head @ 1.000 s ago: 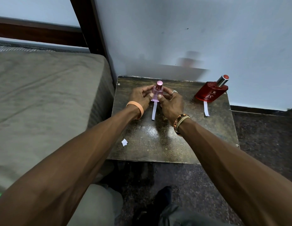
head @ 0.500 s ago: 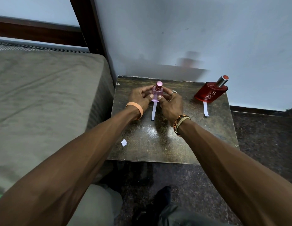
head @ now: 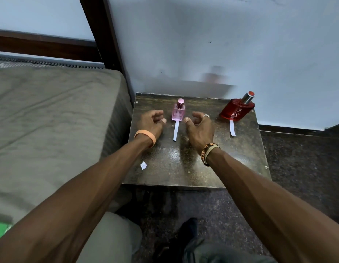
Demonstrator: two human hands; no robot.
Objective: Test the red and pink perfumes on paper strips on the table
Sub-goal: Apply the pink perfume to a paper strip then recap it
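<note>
A small pink perfume bottle (head: 178,112) stands upright at the back middle of the dark table (head: 193,164), its base resting on the far end of a white paper strip (head: 176,131). My left hand (head: 152,123) is just left of the bottle and my right hand (head: 200,128) just right of it; both are open with curled fingers and touch nothing. A red perfume bottle (head: 237,109) with a silver, red-topped cap stands at the back right, on the end of a second paper strip (head: 232,128).
A small white paper scrap (head: 143,165) lies near the table's left edge. A grey mattress (head: 51,120) borders the table on the left and a pale wall (head: 221,44) rises right behind it. Dark speckled floor (head: 297,168) lies to the right and in front.
Both hands were closed around the pink bottle; they have let go and moved apart to either side, leaving it standing on the strip.
</note>
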